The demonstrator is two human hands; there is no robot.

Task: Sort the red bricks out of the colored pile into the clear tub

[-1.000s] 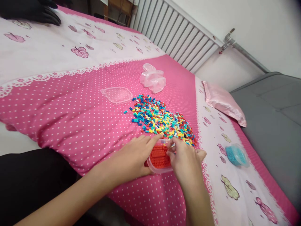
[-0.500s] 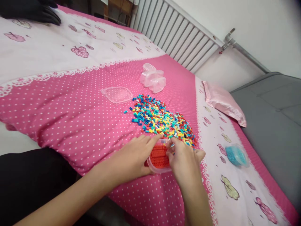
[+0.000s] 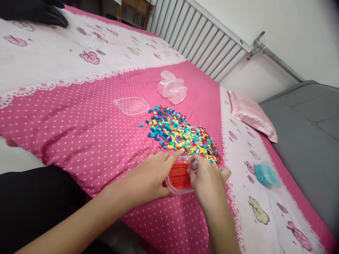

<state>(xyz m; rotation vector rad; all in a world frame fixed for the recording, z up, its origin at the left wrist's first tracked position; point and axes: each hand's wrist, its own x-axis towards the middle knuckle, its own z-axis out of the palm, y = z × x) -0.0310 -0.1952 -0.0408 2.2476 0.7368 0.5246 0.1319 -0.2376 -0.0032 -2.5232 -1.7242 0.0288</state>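
Observation:
My left hand [image 3: 156,174] grips the left side of a clear plastic container [image 3: 180,191], thumb low and fingers along its far side. Red toy bricks [image 3: 178,175] fill much of the container, packed in rows. My right hand [image 3: 206,174] is over the container's right part, thumb and fingertips pinched together; whatever is between them is too small and covered to make out. Just beyond the container spreads a pile of small mixed-colour toy bricks [image 3: 180,130] on the pink dotted bedsheet [image 3: 79,130].
A clear lid [image 3: 133,106] lies left of the pile, with several stacked clear containers [image 3: 172,88] behind it. At right sits a container of blue bricks [image 3: 266,174]. A pink pillow [image 3: 251,114] rests by the grey headboard [image 3: 304,130]. A black-gloved hand [image 3: 45,14] is at top left.
Almost nothing differs. Both hands keep their places at the container, and the right fingertips stay pinched over it.

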